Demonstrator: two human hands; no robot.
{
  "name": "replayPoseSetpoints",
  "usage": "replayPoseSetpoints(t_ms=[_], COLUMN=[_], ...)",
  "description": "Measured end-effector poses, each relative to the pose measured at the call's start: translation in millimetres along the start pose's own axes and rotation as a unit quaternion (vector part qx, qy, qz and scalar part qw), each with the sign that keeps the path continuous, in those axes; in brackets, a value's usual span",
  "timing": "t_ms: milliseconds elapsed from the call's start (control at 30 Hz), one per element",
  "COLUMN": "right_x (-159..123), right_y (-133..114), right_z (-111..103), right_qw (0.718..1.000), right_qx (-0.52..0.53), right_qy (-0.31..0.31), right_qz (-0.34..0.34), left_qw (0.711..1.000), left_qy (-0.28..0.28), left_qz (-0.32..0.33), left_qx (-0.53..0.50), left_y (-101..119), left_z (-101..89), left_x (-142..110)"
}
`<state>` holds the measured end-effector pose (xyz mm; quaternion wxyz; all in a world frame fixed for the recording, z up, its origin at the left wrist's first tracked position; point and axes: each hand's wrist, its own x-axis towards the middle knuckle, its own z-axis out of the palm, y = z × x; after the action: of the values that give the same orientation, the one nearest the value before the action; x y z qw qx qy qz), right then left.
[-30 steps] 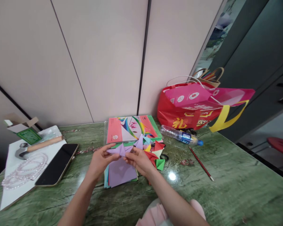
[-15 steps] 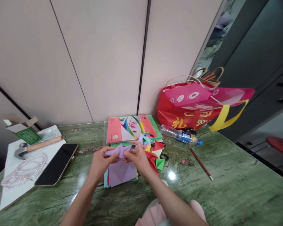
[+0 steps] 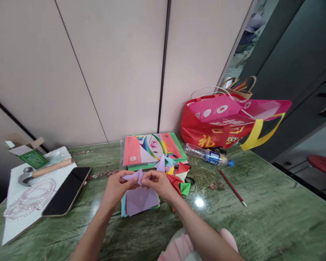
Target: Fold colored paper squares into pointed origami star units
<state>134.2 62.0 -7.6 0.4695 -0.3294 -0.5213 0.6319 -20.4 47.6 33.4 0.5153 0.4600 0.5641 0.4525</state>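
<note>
A folded piece of purple origami paper (image 3: 136,175) is pinched between both hands above a stack of coloured paper squares (image 3: 141,201), whose top sheet is purple. My left hand (image 3: 117,185) grips its left side, thumb in front. My right hand (image 3: 159,184) holds its right side, thumb and forefinger close together, covering much of that end. Just beyond and right of my right hand lies a heap of folded paper pieces, among them a red one (image 3: 183,168), a green one (image 3: 185,188) and another purple one (image 3: 161,164).
Behind my hands lies a coloured paper pack (image 3: 143,149). To the right are a plastic bottle (image 3: 210,156), a pencil (image 3: 232,187) and a red gift bag (image 3: 217,127). A phone (image 3: 67,191), hammer (image 3: 46,169), bead strands (image 3: 29,197) and green box (image 3: 34,158) sit left.
My right hand's fingers have come down and curled closer to the folded purple paper, covering more of its right end. The left hand keeps its grip. The view has shifted slightly.
</note>
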Motion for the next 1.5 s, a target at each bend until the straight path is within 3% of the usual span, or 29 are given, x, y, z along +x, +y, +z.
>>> replayPoseSetpoints(t_ms=[433,733,1333,1500], right_x=[0.8,1.2,1.9,2.1], right_y=[2.6,2.2,5.4,7.3], right_z=[1.5,2.6,3.8,3.1], right_qw=[0.999,0.999,0.997,0.997], right_qx=[-0.031,-0.012,0.019,0.022], right_qy=[0.025,0.052,0.067,0.075], right_qz=[-0.002,0.001,-0.013,-0.016], left_qw=[1.000,0.998,0.998,0.999], left_qy=[-0.002,-0.049,-0.042,-0.040], left_qz=[0.004,-0.015,-0.009,0.020], left_qx=[-0.002,-0.036,-0.043,-0.030], left_y=[2.6,0.6,5.4,6.7], left_z=[3.7,-0.5,3.3,5.0], left_x=[-2.3,-1.7,-5.5,-5.8])
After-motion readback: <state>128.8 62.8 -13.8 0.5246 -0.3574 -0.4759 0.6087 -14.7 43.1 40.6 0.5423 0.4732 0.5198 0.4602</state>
